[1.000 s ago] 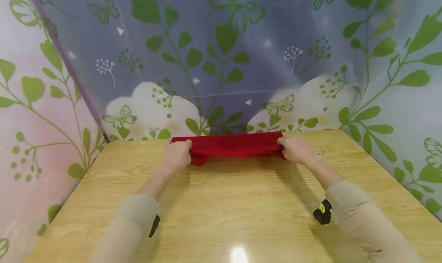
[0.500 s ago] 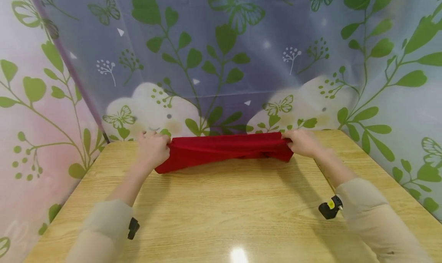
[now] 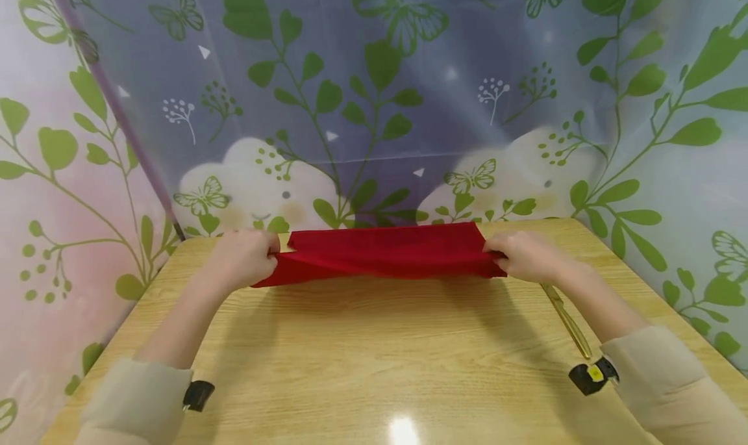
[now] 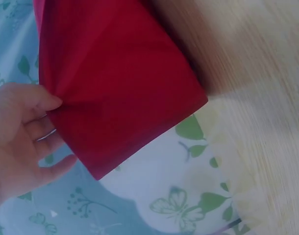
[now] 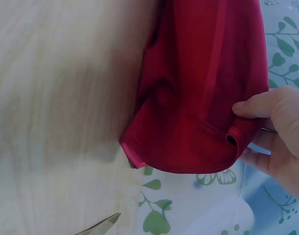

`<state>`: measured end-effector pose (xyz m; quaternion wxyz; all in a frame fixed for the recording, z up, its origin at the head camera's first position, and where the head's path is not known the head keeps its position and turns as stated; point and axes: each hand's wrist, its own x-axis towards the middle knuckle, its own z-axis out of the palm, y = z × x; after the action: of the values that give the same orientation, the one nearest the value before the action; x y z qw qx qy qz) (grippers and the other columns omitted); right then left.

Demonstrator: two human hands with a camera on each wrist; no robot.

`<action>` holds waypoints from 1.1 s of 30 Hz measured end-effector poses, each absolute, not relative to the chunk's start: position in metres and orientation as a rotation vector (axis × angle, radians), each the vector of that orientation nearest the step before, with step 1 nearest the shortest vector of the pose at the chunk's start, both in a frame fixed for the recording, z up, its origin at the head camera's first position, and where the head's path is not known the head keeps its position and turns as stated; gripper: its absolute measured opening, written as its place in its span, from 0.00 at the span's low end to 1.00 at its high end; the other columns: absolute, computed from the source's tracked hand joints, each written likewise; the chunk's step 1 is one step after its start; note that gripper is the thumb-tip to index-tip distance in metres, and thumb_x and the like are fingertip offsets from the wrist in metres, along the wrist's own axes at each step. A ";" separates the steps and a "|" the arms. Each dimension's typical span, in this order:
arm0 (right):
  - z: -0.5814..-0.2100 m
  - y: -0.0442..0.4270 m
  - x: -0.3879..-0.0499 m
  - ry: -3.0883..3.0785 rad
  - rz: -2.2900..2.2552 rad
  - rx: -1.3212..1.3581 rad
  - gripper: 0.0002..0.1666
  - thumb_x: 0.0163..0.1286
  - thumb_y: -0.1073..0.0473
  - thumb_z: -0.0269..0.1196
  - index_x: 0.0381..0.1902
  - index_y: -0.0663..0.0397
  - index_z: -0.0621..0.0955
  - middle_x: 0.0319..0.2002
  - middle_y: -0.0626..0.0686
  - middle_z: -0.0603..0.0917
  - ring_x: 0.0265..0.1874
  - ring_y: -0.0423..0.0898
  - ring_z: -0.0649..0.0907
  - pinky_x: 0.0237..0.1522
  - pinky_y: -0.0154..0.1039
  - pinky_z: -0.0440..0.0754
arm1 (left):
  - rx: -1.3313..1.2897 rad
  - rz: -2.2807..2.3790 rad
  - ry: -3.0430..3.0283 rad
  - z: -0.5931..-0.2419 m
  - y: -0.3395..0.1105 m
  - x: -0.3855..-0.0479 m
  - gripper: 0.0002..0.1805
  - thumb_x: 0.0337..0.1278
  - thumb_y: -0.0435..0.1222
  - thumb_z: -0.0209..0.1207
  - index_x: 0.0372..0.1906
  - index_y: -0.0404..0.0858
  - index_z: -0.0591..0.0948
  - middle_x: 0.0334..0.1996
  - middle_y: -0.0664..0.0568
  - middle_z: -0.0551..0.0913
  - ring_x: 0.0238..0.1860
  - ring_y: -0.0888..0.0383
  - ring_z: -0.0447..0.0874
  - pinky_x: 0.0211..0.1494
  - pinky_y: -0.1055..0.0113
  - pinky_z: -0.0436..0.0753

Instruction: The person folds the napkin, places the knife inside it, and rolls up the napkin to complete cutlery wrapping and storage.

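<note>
While red cloth [image 3: 388,255] spans between, left hand [image 3: 244,258] and right hand [image 3: 524,255] pinch opposite ends.

The red cloth [image 3: 386,260] looks smooth and soft from here, mostly matt, with a faint sheen along its folds. Beneath it, the table [image 3: 374,347] has wood grain and a glossy finish that catches a white glare. Behind the cloth, the printed backdrop [image 3: 444,107] is a thin, smooth, lightly creased sheet, fabric or plastic, I can't tell. Near the cloth's right end, the gold-coloured utensil [image 3: 567,321] gleams like metal; on the cloth's near side, the beige sleeves [image 3: 654,360] are matt fabric.
</note>
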<state>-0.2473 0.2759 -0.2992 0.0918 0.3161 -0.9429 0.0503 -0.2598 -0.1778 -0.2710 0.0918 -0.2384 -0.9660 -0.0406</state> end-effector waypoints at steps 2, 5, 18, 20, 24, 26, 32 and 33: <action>-0.302 0.276 -0.241 -2.791 0.144 0.957 0.12 0.54 0.74 0.61 0.37 0.59 0.82 0.35 0.54 0.83 0.33 0.51 0.82 0.34 0.45 0.79 | -0.761 -0.118 -2.899 -0.272 -0.178 -0.256 0.10 0.45 0.27 0.50 0.17 0.44 0.73 0.13 0.58 0.68 0.18 0.58 0.64 0.22 0.65 0.60; -0.307 0.277 -0.231 -2.779 0.141 1.001 0.13 0.52 0.74 0.62 0.35 0.57 0.82 0.34 0.50 0.82 0.32 0.49 0.82 0.32 0.43 0.78 | -0.850 -0.107 -2.927 -0.276 -0.180 -0.248 0.12 0.43 0.26 0.51 0.15 0.45 0.70 0.12 0.59 0.64 0.18 0.60 0.61 0.21 0.67 0.59; -0.325 0.281 -0.202 -2.957 0.324 1.125 0.13 0.56 0.73 0.61 0.38 0.56 0.80 0.36 0.46 0.79 0.34 0.44 0.79 0.36 0.40 0.78 | -1.085 -0.298 -3.228 -0.295 -0.183 -0.215 0.10 0.44 0.24 0.56 0.21 0.43 0.76 0.17 0.59 0.70 0.22 0.61 0.66 0.28 0.67 0.69; -0.328 0.280 -0.198 -2.982 0.351 1.157 0.13 0.56 0.74 0.61 0.38 0.56 0.80 0.36 0.46 0.79 0.35 0.44 0.79 0.36 0.40 0.78 | -1.067 -0.332 -3.288 -0.299 -0.182 -0.209 0.09 0.44 0.24 0.56 0.23 0.42 0.78 0.19 0.59 0.73 0.24 0.60 0.69 0.30 0.66 0.71; -0.335 0.277 -0.192 -3.026 0.323 1.185 0.14 0.55 0.74 0.60 0.36 0.53 0.80 0.33 0.42 0.78 0.31 0.40 0.77 0.34 0.38 0.77 | -1.059 -0.378 -3.363 -0.304 -0.179 -0.197 0.09 0.43 0.24 0.57 0.23 0.42 0.78 0.18 0.59 0.72 0.23 0.60 0.68 0.28 0.65 0.70; -0.339 0.276 -0.189 -3.040 0.281 1.186 0.14 0.53 0.75 0.59 0.34 0.52 0.79 0.31 0.41 0.76 0.28 0.39 0.76 0.32 0.37 0.76 | -1.072 -0.386 -3.378 -0.307 -0.177 -0.191 0.11 0.42 0.23 0.56 0.19 0.43 0.74 0.14 0.60 0.67 0.19 0.62 0.61 0.24 0.68 0.66; -0.347 0.274 -0.182 -3.095 0.151 1.147 0.15 0.51 0.75 0.58 0.35 0.56 0.81 0.31 0.45 0.78 0.30 0.44 0.79 0.33 0.40 0.77 | -1.178 -0.433 -3.379 -0.315 -0.168 -0.177 0.18 0.38 0.22 0.51 0.13 0.45 0.60 0.12 0.60 0.51 0.17 0.63 0.44 0.21 0.70 0.52; -0.348 0.274 -0.181 -3.102 0.139 1.141 0.15 0.51 0.75 0.57 0.36 0.56 0.81 0.31 0.45 0.79 0.31 0.45 0.80 0.34 0.41 0.77 | -1.173 -0.437 -3.393 -0.315 -0.167 -0.175 0.18 0.38 0.21 0.51 0.12 0.45 0.60 0.12 0.60 0.51 0.17 0.63 0.44 0.21 0.70 0.52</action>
<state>-0.1808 0.2738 -0.3477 -0.0830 0.3437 -0.9344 0.0419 -0.1749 -0.1668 -0.3152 -0.2353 -0.3153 -0.9118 -0.1175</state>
